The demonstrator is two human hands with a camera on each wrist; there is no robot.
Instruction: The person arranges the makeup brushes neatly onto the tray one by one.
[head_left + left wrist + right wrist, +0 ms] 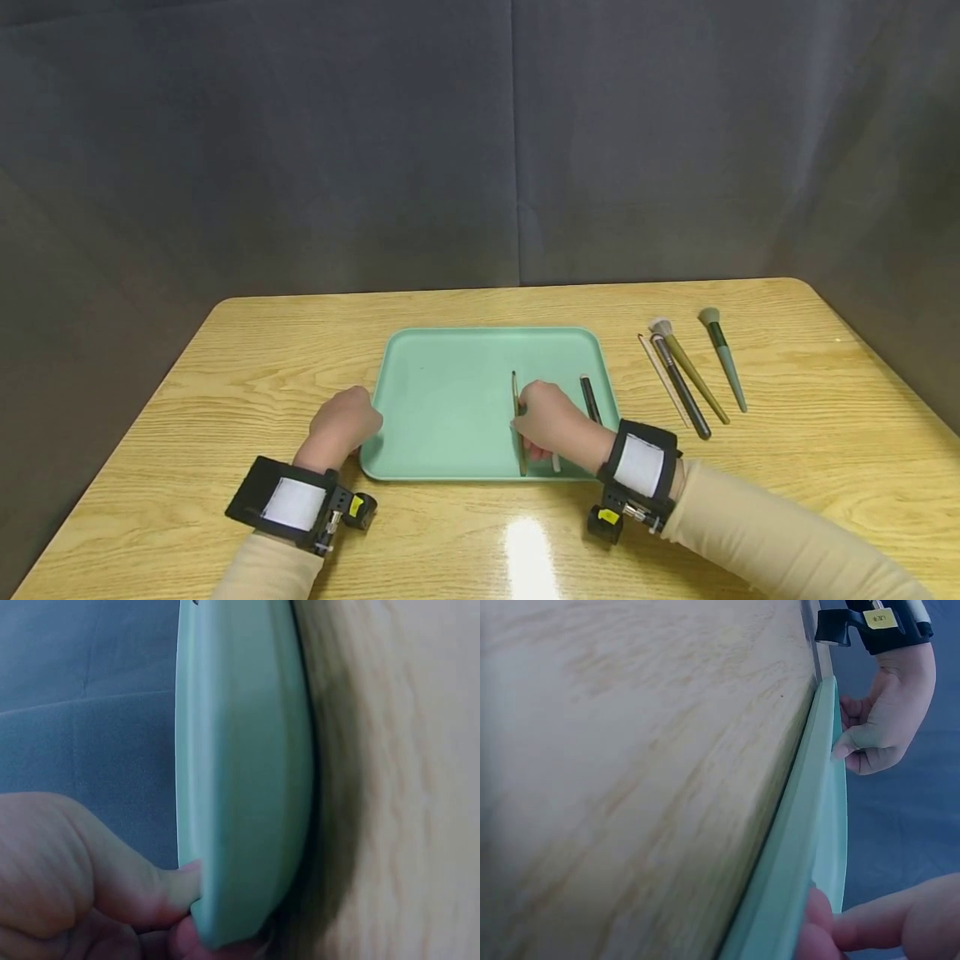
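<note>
A mint green tray [450, 400] lies on the table. My left hand [347, 421] pinches its left rim, and in the left wrist view the thumb [161, 892] presses on the rim with fingers beneath. Inside the tray, toward its right side, my right hand [551, 417] pinches a thin brush [522, 462] with an olive-gold handle. A dark brush [589, 397] lies to the right of that hand, partly covered by it. Below the hand shows the pale end [556, 463] of another slim item, mostly hidden. In the right wrist view my right fingers [885, 922] are behind the tray wall.
Right of the tray, several makeup brushes lie on the wooden table [810, 367]: a slim pale one [663, 379], a black-handled one [682, 392], a gold-handled one [693, 371] and a green-handled one [723, 358]. A dark cloth [420, 167] hangs behind the table.
</note>
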